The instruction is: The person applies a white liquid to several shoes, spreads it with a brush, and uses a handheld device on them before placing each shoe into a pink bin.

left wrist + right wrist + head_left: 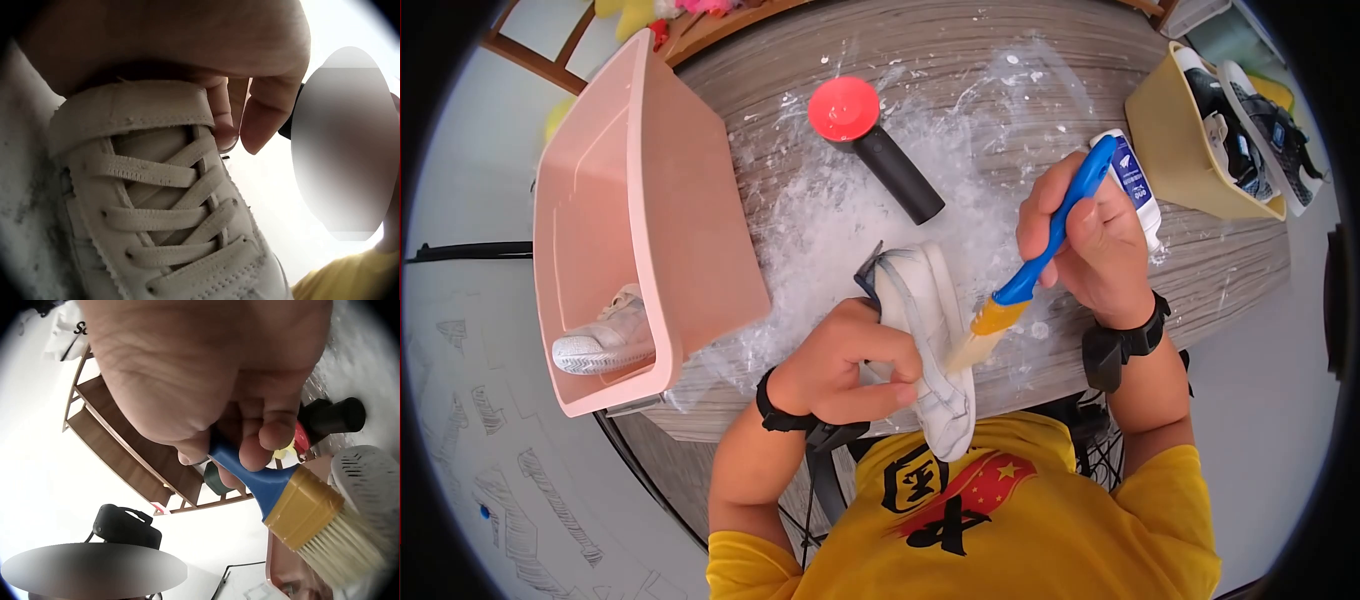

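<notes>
My left hand (855, 362) grips a white shoe (915, 300) with a dark heel edge, held tilted near the table's front edge. Up close in the left wrist view, the shoe's flat laces (156, 219) and upper strap (131, 112) show, with fingers curled at the strap's end. In my right hand (1090, 235) is a paintbrush (1055, 230) with a blue handle and yellow ferrule. Its pale bristles (350, 550) point down and overlap the shoe's sole side in the head view. The shoe's patterned sole (369, 475) appears beside the brush in the right wrist view.
A pink bin (700, 200) on the left holds another white shoe (610, 335). A black cylinder with a red cup-shaped end (845, 108) lies on the powder-dusted table (1000, 110). Right of it are a white bottle with a blue label (1135, 180) and a yellow bin (1180, 140) of shoes.
</notes>
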`<action>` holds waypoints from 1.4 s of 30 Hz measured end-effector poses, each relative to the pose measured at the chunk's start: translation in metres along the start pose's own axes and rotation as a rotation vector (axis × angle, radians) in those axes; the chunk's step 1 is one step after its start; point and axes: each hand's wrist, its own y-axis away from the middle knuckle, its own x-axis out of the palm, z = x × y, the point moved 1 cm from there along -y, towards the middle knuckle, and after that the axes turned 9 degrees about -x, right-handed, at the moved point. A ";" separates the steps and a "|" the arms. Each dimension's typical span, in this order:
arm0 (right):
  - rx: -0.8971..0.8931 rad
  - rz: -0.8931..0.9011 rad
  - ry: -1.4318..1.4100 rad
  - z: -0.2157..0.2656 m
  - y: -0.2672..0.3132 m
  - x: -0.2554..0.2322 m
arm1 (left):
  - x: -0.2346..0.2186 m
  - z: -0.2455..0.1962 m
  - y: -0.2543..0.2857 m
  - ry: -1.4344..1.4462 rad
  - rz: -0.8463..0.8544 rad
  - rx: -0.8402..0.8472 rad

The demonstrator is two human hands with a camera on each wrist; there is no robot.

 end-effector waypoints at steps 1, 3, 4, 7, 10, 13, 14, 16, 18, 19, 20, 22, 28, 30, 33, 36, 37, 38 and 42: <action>-0.005 -0.051 -0.007 0.000 0.000 -0.001 | -0.001 0.000 0.001 -0.011 -0.016 0.034; 0.021 -0.069 -0.031 0.001 0.000 -0.002 | -0.001 0.001 0.001 0.013 -0.027 0.052; 0.050 -0.034 -0.047 0.004 0.000 -0.005 | -0.002 0.001 0.001 0.021 -0.034 0.061; 0.172 -0.004 -0.010 0.008 0.003 0.005 | -0.001 0.001 0.001 0.037 -0.050 0.078; 0.385 0.129 0.000 0.019 0.004 0.018 | -0.001 -0.001 0.004 0.044 -0.072 -0.008; 0.494 0.194 0.045 0.023 0.001 0.023 | 0.000 0.000 0.001 0.064 -0.094 0.060; 0.504 0.204 0.053 0.022 0.001 0.023 | 0.000 -0.001 0.002 0.069 -0.076 0.054; 0.450 0.289 0.104 0.015 0.002 0.018 | -0.003 -0.003 0.004 0.078 -0.040 0.039; 0.384 0.381 0.171 0.011 0.003 0.015 | -0.004 -0.001 0.004 0.073 -0.047 0.052; 0.382 0.399 0.198 0.011 0.003 0.015 | -0.004 -0.001 0.004 0.070 -0.051 0.059; 0.381 0.413 0.219 0.011 0.002 0.015 | -0.004 0.000 0.004 0.071 -0.055 0.062; 0.381 0.437 0.255 0.012 0.001 0.015 | -0.004 -0.001 0.004 0.073 -0.060 0.069; 0.336 0.465 0.288 0.013 0.000 0.015 | -0.004 -0.002 0.005 0.078 -0.049 0.059; 0.337 0.460 0.278 0.014 0.000 0.016 | -0.004 -0.001 0.007 0.060 -0.048 0.064; 0.330 0.442 0.258 0.014 0.000 0.016 | -0.003 -0.001 0.007 0.079 -0.063 0.069; 0.259 0.447 0.232 0.010 0.002 0.015 | -0.001 -0.003 0.006 0.096 -0.079 0.091; 0.234 0.454 0.197 0.007 0.004 0.014 | -0.001 -0.004 0.005 0.097 -0.081 0.102; 0.244 0.449 0.184 0.008 0.004 0.015 | -0.001 -0.005 0.004 0.094 -0.086 0.113; 0.308 0.336 0.131 0.012 0.001 0.022 | -0.005 -0.002 0.007 0.103 -0.072 0.114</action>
